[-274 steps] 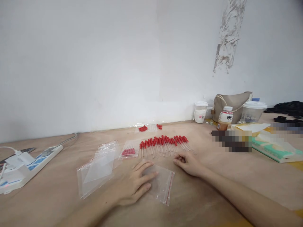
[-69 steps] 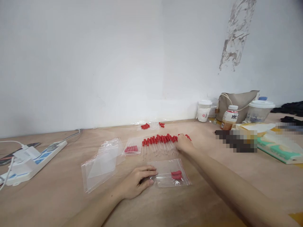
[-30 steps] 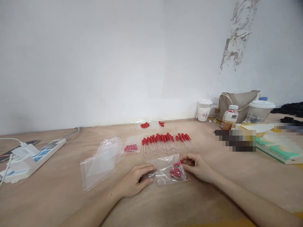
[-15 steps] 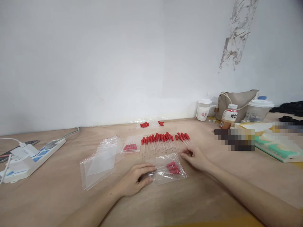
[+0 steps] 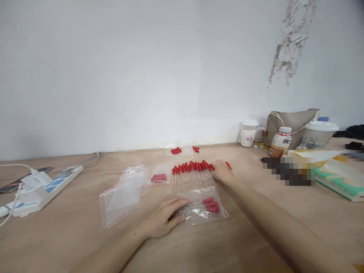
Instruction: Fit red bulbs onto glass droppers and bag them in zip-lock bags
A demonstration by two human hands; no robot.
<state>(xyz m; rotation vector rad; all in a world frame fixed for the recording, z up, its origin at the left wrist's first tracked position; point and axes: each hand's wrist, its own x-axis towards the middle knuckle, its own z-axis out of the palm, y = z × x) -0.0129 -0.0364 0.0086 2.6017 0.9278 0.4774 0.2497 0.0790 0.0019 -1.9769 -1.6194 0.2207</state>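
I judge this a picking step: the right hand (image 5: 223,172) is at the droppers (image 5: 192,167), its grip hidden from me. The left hand (image 5: 162,220), fingers parted, rests on the bag (image 5: 199,219), three droppers inside, on the tabletop (image 5: 196,250). Next calls for a careful pinch.

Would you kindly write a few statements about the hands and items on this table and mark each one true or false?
1. The left hand touches a clear bag. True.
2. That bag contains six red-ended rods. False: three red-ended rods show inside it.
3. The right hand is at the loose red-ended rods. True.
4. The power strip lies to the right of both hands. False: the power strip lies to their left.
5. The bottle has a white cap. True.
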